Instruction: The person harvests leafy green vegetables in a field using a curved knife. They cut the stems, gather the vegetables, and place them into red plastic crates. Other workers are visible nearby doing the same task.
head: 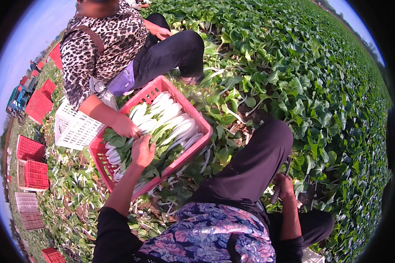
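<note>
My left hand [143, 152] reaches over a red plastic crate [202, 123], its thumb apart from the fingers and nothing visibly gripped. White-stemmed bok choy [171, 120] lies in rows in the crate, with leafy tops [123, 139] under and around my hand. Just beyond my fingertips is a co-worker's hand [126, 126], also on the greens; whether the two hands touch is unclear. Low beside my bent knee, my right hand [283, 186] is closed around the handle [275, 196] of a knife-like cutting tool, its narrow metal blade [288, 165] pointing up and away from me.
A co-worker in a leopard-print top [108, 39] sits across the crate. Beside that person stands a white plastic crate [77, 123]. Growing bok choy [316, 82] fills the right side. Farther left are red crates [36, 174] and a blue vehicle [16, 98]. Cut leaves [75, 197] litter the ground.
</note>
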### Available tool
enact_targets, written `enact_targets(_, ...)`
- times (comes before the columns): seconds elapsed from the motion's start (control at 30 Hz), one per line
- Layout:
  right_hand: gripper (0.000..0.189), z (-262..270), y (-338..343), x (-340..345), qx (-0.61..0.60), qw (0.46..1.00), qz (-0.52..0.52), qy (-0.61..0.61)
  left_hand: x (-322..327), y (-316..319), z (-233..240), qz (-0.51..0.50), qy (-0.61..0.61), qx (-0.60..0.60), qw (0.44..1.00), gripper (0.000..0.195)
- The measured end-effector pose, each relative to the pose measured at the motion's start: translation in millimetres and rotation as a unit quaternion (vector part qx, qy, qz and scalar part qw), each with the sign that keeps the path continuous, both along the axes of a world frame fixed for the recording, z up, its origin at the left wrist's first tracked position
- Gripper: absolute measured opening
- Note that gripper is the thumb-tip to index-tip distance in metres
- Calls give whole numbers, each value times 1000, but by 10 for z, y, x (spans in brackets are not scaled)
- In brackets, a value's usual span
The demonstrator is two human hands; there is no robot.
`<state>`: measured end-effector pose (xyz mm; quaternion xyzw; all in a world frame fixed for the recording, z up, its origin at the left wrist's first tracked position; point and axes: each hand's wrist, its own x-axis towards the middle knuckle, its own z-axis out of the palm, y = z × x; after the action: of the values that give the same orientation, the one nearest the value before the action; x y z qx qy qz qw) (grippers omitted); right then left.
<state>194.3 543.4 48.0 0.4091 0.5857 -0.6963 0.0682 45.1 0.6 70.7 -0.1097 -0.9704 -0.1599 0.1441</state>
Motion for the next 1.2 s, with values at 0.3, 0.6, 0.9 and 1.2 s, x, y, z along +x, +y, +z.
enact_targets(0.3,24,-164,77,43,-18,998,-18,-60,113,-69,-1271,-20,-33,-115,993,70)
enact_targets(0.6,19,-501,110,-4,-37,997,-4,-70,126,-57,-1190,0,-50,-146,988,73)
enact_targets(0.9,24,-633,30,43,-16,994,1,-112,118,-45,-1165,4,-35,-154,987,72)
enact_targets(1.2,16,-1150,228,199,75,988,122,-53,112,-47,-1227,82,-224,-92,967,72)
